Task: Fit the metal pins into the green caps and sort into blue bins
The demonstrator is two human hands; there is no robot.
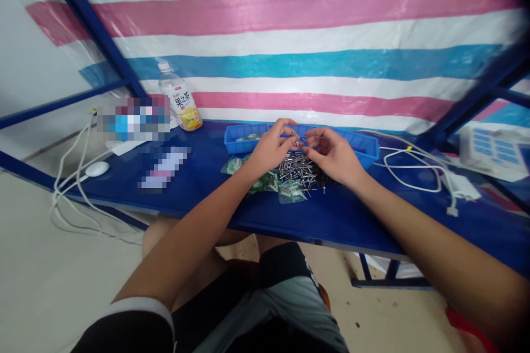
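Head view: left hand pinching metal pin; right hand, grip unclear; bottle reads "果之茶".

silvery metal pins heaped against green packets

A striped plastic tarpaulin hangs behind the long dark blue tabletop, its pink, white and blue bands running across most of the background. Light shines through or off the sheeting, catching its creases in pale streaks. Blue metal posts slant at either side, the left post meeting a blue crossrail, the right post partly in shadow. A plain whitish wall shows at the far left. Below, the pale floor carries scattered dark specks near a low blue metal frame.
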